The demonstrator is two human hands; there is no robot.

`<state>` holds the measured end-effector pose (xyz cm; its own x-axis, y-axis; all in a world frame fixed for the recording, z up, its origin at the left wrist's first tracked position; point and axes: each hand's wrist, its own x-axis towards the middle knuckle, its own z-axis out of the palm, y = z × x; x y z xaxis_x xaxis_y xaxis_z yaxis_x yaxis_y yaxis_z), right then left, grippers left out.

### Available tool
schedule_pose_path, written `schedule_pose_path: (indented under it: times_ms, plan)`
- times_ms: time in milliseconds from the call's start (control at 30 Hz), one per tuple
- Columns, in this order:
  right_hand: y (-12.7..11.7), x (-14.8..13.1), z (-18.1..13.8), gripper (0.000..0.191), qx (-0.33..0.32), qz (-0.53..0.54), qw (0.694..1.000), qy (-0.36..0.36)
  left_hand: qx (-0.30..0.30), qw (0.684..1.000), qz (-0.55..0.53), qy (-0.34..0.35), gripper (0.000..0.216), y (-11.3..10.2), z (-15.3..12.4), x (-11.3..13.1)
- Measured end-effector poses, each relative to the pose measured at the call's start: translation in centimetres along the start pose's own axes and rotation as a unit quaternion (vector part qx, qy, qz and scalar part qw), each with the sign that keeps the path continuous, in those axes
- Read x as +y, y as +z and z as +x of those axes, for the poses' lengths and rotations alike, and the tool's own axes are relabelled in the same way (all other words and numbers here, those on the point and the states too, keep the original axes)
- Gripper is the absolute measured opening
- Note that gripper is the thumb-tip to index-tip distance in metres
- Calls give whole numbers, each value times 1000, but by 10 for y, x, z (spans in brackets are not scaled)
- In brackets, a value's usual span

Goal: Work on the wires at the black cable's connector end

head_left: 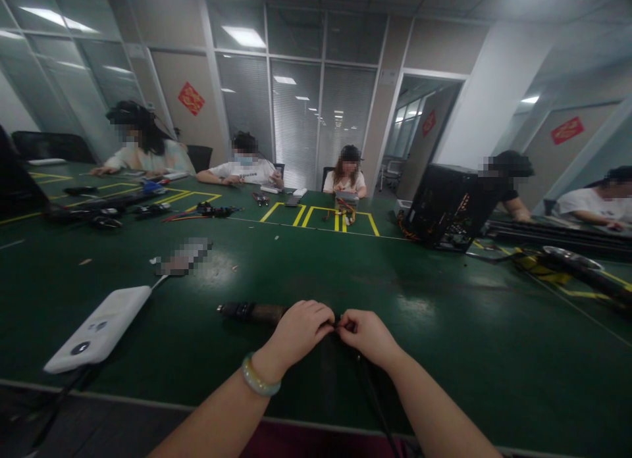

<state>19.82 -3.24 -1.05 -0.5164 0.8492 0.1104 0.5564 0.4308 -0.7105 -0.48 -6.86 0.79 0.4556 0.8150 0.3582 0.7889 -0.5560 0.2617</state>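
Note:
A long, dark cylindrical tool (pixel 266 313) lies on the green table in front of me, a black section and thin metallic tip at its left end. My left hand (pixel 306 323), a pale green bangle on its wrist, is closed over the tool's right end, hiding it. Close beside it, my right hand (pixel 368 334) has its fingers pinched together at a small black part, seemingly where the cord meets the tool. The fingertips of both hands nearly touch. From under my right hand a black cord (pixel 372 395) runs down over the table's near edge.
To the left lie a white power bank (pixel 101 330) with a cable and a blurred-out phone (pixel 184 257). A black computer case (pixel 444 204) stands at right. Dark cables and parts (pixel 207 210) lie farther back. Several people sit around the table.

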Motion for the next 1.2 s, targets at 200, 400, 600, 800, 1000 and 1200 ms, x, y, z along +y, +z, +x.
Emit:
schedule_pose_path:
  times_ms: [200,400,600,800,1000,1200]
  plan:
    - [2,2,0,9,-1,10,1000,3,13,1000,-7,1,11,1,-1,0]
    - [4,5,2,8,7,17,1000,-3,14,1000,-11,-1,9,3,-2,-2]
    - [2,4,1,7,7,28,1000,-3,8,1000,-11,-5,8,2,-2,-2]
    - [2,3,1,7,3,34,999,-5,-1,1000,2,-1,6,1,-2,-2]
    - [1,4,2,7,5,38,999,-2,4,1000,3,-3,8,0,-2,-2]
    - [2,5,2,6,4,39,999,-4,3,1000,8,-2,6,1,-2,-1]
